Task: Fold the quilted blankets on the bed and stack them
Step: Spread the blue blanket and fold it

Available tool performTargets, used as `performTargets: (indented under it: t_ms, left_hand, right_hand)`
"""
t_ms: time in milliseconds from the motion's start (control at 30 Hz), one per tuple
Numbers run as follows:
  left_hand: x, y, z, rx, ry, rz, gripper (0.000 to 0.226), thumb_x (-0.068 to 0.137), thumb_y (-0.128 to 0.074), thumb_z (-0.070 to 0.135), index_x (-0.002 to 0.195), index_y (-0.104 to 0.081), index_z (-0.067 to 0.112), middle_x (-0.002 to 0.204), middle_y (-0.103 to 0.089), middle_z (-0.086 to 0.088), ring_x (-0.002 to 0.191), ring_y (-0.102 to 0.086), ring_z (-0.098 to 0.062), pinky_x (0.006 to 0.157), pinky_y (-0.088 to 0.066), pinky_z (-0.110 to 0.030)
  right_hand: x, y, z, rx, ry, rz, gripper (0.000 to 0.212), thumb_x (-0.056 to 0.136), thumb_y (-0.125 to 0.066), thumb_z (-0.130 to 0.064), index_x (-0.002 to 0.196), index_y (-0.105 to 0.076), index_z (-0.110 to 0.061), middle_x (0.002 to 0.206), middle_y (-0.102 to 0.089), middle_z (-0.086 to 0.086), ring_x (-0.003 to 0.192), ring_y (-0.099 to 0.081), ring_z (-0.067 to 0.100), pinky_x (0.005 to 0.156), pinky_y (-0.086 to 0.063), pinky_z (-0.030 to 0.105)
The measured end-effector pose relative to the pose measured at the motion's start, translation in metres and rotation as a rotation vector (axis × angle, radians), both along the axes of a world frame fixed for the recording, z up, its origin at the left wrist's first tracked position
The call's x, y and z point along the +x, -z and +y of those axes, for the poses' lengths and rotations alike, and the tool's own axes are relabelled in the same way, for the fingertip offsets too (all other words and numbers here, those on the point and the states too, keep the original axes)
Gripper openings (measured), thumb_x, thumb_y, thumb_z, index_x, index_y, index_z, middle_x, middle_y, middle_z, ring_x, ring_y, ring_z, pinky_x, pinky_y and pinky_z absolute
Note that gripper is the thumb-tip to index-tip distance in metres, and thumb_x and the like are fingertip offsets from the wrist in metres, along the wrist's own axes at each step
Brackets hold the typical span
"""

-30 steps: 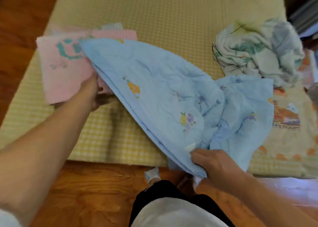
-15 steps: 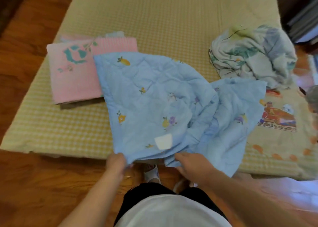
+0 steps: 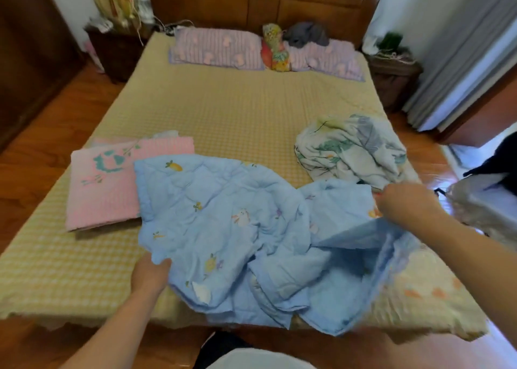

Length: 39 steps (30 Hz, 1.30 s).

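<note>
Room: bedroom, bed [image 3: 223, 111] under yellow check cover, wood floor around.
Handling: blue blanket [image 3: 223, 217] looks light, soft, floppy; sags wherever unsupported. Best taken at corners or hemmed edge, pulled taut before folding.
Look: pale blue quilting, small fruit and rabbit prints, white tag near front edge; rumpled, half spread.
Position: near foot of bed, overlapping folded pink blanket [image 3: 103, 184].
Left hand [image 3: 149, 275]: grips near-left edge.
Right hand [image 3: 405, 203]: pinches far-right corner, lifted; blurred.
Hands: well apart.
Nearby: crumpled white floral blanket [image 3: 352, 147] unfolded, beyond right hand.
Far end: purple pillows [image 3: 218, 48] by headboard.
</note>
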<state>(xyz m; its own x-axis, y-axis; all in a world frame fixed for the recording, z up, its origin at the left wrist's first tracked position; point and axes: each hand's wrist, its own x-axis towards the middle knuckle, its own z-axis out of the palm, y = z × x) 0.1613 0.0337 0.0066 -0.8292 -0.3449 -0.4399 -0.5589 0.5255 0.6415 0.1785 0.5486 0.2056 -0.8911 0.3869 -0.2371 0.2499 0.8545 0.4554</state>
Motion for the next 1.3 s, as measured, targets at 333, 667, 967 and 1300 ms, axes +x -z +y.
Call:
performTargets:
  t_ms: [333,667,967,1300]
  left_hand:
    - [-0.011,-0.126,-0.025,-0.100,-0.037,0.297,0.019,0.093,-0.067,0.018,0.102,-0.068,0.002,0.109,-0.069,-0.027,0.100,-0.063,-0.041,0.076,-0.043,-0.040]
    - [-0.010,-0.191,-0.033,0.477,0.473,0.465,0.020,0.097,-0.059,-0.004,0.104,-0.072,0.011,0.101,-0.075,0.004,0.099,-0.068,-0.004,0.089,-0.050,-0.026]
    - [-0.007,-0.175,-0.062,1.097,0.174,0.040,0.043,0.087,-0.065,0.042,0.103,-0.077,0.003,0.099,-0.075,-0.016,0.089,-0.069,-0.025,0.069,-0.055,-0.030]
    - [-0.018,-0.163,-0.068,0.885,0.314,-0.113,0.021,0.098,-0.056,0.003,0.105,-0.077,0.004,0.104,-0.076,-0.018,0.097,-0.072,-0.027,0.087,-0.055,-0.039]
  right_hand:
    - [-0.072,-0.238,-0.174,-0.807,-0.825,1.143,0.046,0.103,-0.045,-0.037,0.062,-0.050,-0.017,0.055,-0.045,0.002,0.051,-0.040,0.018,0.053,-0.027,0.034]
    - [-0.077,-0.086,-0.390,-1.258,-0.847,0.459,0.053,0.098,-0.025,-0.052,0.067,-0.056,-0.022,0.063,-0.059,-0.007,0.063,-0.057,0.010,0.069,-0.045,0.037]
    - [-0.046,0.021,-0.461,-1.388,0.008,1.013,0.018,0.100,-0.043,-0.033,0.098,-0.059,-0.027,0.100,-0.053,-0.016,0.102,-0.052,0.007,0.093,-0.040,0.025]
    - [0.023,0.050,-0.448,-1.999,0.543,0.663,0.028,0.098,-0.058,-0.035,0.123,-0.068,-0.027,0.122,-0.070,-0.007,0.118,-0.063,0.009,0.099,-0.051,0.029]
